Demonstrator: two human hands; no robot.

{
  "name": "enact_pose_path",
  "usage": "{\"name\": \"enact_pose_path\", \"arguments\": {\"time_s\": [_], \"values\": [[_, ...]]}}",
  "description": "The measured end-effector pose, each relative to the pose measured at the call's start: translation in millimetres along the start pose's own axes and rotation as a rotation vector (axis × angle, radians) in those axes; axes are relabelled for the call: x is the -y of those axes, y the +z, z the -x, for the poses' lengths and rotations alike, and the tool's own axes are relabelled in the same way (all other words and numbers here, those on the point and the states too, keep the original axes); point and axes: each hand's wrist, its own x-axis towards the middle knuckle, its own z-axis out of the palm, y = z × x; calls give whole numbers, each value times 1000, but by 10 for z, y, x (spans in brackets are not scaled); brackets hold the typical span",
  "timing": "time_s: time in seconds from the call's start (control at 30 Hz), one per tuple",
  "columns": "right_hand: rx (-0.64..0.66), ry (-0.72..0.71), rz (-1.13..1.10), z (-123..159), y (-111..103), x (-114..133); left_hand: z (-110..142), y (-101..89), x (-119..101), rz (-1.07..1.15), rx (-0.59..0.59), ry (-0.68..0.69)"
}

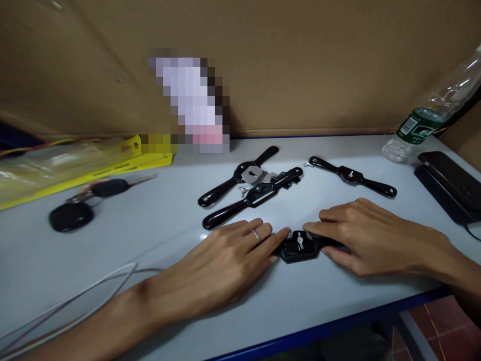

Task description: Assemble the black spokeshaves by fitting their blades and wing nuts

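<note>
A black spokeshave (300, 246) with a silver wing screw lies near the front of the table, held at both ends. My left hand (238, 250), a ring on one finger, closes over its left handle, which is mostly hidden. The right handle sits between the thumb and fingers of my right hand (361, 238). Beyond my left hand rest a black spokeshave body (259, 191) and, behind it, another black spokeshave (244, 173) with a loose silver blade (251, 175) on it. One more assembled-looking spokeshave (351, 175) lies beyond my right hand.
Keys with a black fob (71, 216) lie at the left, near a white cable (112, 286) and a yellow packet (112, 165). A plastic bottle (419, 125) leans at the back right, beside a dark phone-like object (451, 175). A cardboard wall (319, 65) bounds the table.
</note>
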Motion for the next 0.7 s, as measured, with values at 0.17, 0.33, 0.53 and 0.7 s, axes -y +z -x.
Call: {"name": "enact_pose_path", "arguments": {"time_s": [0.17,0.33,0.53,0.7], "values": [[32,4,33,-15,-20,40,22,-10,-18,-89,11,61],[18,-13,78,-11,-8,45,25,-16,-23,-108,3,72],[-62,-36,27,2,-6,31,23,-12,-16,-98,-1,53],[-212,-121,10,-12,51,29,25,-20,-22,-116,7,77]]}}
